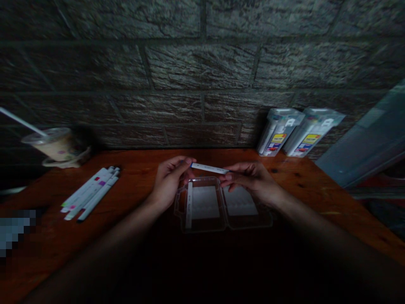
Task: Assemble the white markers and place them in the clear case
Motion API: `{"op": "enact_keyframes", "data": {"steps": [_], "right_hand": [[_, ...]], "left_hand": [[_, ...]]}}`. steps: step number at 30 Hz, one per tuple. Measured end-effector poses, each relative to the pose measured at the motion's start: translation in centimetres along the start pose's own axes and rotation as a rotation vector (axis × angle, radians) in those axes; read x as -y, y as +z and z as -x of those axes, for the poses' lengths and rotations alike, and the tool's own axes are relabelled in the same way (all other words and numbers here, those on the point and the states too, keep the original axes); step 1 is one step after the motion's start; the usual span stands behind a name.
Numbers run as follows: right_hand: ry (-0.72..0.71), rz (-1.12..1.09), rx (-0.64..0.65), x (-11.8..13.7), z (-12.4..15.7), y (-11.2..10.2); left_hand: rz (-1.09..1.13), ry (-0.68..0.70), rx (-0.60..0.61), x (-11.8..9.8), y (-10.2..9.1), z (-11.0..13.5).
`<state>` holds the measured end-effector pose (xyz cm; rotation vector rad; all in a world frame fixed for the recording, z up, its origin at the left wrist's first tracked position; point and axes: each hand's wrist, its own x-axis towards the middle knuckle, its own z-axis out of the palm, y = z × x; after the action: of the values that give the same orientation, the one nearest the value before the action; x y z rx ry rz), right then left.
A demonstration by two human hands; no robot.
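Note:
A white marker [209, 168] with a blue band at its left end is held level between both hands. My left hand [171, 177] pinches that blue end with thumb and fingers. At the other end, the fingertips of my right hand [253, 179] are closed on the marker. Just below lies a clear plastic case [225, 211], opened flat on the table, with white sheets in its two halves. One white marker [189, 204] rests along the left edge of the case's left half.
Several white markers [91, 192] lie in a bundle on the wooden table [136, 253] to the left. Behind them stands a drink cup [55, 143] with a straw. Two filled clear cases [274, 133] stand against the brick wall [202, 67] at the back right.

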<state>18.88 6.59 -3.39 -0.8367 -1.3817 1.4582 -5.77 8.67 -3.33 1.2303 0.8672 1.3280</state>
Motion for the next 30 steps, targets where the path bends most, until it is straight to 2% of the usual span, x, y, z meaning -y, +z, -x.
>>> {"op": "enact_keyframes", "data": {"steps": [9,18,23,30], "right_hand": [[0.004,-0.031,0.015,0.01,-0.03,0.04],[-0.039,0.039,-0.108,-0.21,-0.22,0.07],[-0.009,-0.037,-0.115,-0.04,-0.32,0.32],[-0.01,-0.001,-0.14,-0.08,-0.3,0.3]], "left_hand": [[0.02,0.014,-0.008,0.08,-0.1,-0.08],[-0.008,0.026,0.01,0.12,0.14,0.09],[-0.031,0.042,0.016,0.12,0.14,0.15],[-0.064,0.073,0.053,0.37,-0.04,0.04]]}}
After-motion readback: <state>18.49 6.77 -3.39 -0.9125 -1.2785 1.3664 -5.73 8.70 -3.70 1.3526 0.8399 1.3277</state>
